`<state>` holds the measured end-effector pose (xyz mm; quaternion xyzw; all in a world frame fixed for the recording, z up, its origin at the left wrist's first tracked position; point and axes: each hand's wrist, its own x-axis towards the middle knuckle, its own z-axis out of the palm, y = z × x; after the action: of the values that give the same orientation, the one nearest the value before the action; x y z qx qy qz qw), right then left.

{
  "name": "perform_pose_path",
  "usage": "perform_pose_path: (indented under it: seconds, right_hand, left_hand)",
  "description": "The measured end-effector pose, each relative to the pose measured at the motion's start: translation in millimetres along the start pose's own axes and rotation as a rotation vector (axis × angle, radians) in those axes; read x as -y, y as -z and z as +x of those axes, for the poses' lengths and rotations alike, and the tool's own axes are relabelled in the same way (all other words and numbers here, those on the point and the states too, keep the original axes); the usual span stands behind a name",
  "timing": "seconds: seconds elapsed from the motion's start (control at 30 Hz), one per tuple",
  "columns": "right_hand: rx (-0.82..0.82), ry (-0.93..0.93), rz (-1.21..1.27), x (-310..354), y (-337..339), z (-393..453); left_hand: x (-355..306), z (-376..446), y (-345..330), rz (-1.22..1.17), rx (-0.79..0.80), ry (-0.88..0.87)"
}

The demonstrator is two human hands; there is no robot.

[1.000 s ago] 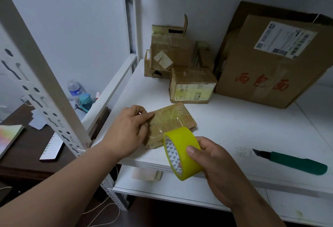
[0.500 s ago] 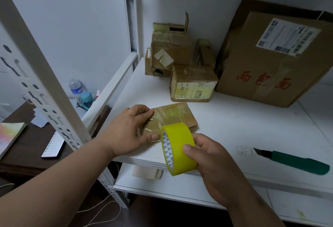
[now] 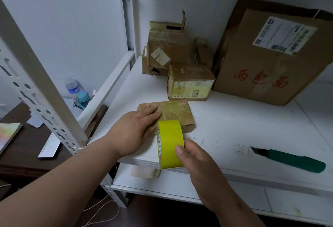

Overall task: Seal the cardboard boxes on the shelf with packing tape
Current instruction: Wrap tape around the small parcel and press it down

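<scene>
We see a flat cardboard box (image 3: 177,114) that lies near the front edge of the white shelf (image 3: 234,124). The left hand (image 3: 134,131) rests on the left part of this box with its fingers (image 3: 153,111) straight and close together, pressing the top down. The right hand (image 3: 196,162) holds a roll of yellow packing tape (image 3: 170,142) upright just in front of the box, at the shelf edge. The thumb (image 3: 180,152) lies on the outer yellow face of the roll; the other fingers are hidden behind the roll, so we cannot tell how they lie. The roll touches or nearly touches the near side of the box; we cannot tell which.

Further back on the shelf we see a small box with a yellowish label (image 3: 191,82), and behind it a pile of small worn boxes (image 3: 167,46) against the wall. To the right of these a large cardboard box (image 3: 270,61) leans, with red characters on its front and a white shipping label near the top.

A green utility knife (image 3: 295,160) lies on the shelf to the right, well apart from the hands, with its blade out and pointing left.

To the left, below the shelf frame, there is a dark table (image 3: 27,147) with a plastic bottle (image 3: 72,87), a phone (image 3: 49,147) and some papers.
</scene>
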<state>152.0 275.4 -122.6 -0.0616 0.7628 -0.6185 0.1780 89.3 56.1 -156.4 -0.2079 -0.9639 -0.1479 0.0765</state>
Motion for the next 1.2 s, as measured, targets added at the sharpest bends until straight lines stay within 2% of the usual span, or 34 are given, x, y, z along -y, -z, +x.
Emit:
perform_pose_path:
  seconds: [0.07, 0.17, 0.37, 0.6, 0.77, 0.9, 1.0, 1.1, 1.2]
  right_hand:
    - [-0.036, 0.008, -0.008, 4.6, -1.5, -0.3]
    - [-0.076, -0.014, 0.06, 8.8, -2.7, -4.8]
    - [-0.048, -0.072, 0.086, 3.1, 4.0, -17.1]
    - [0.079, -0.064, 0.045, 11.8, 7.7, -17.0]
    - [0.101, -0.101, -0.012, 3.4, 2.7, -16.1]
    - [0.146, -0.111, -0.011, 1.0, 3.4, -18.3]
    - [0.133, -0.082, 0.053, -0.4, 7.4, -17.4]
    - [0.125, -0.048, 0.098, -2.8, 8.9, -16.6]
    - [0.106, -0.005, 0.094, -4.0, 5.6, -16.0]
  left_hand:
    - [2.1, 1.6, 3.0, 0.03, 0.069, 0.005]
    - [3.9, -0.1, 2.3, 0.013, 0.07, 0.021]
    - [4.7, 2.3, 10.1, 0.08, 0.12, 0.009]
    - [-0.1, 6.1, 19.7, 0.241, 0.175, 0.019]
    - [-9.9, 21.1, 35.4, 0.422, 0.342, 0.048]
    - [-10.3, 24.5, 32.3, 0.528, 0.316, -0.017]
    - [-4.2, 19.3, 17.9, 0.46, 0.249, -0.088]
    - [1.2, 15.7, 8.4, 0.3, 0.293, -0.116]
    - [2.9, 21.7, 8.0, 0.303, 0.282, -0.112]
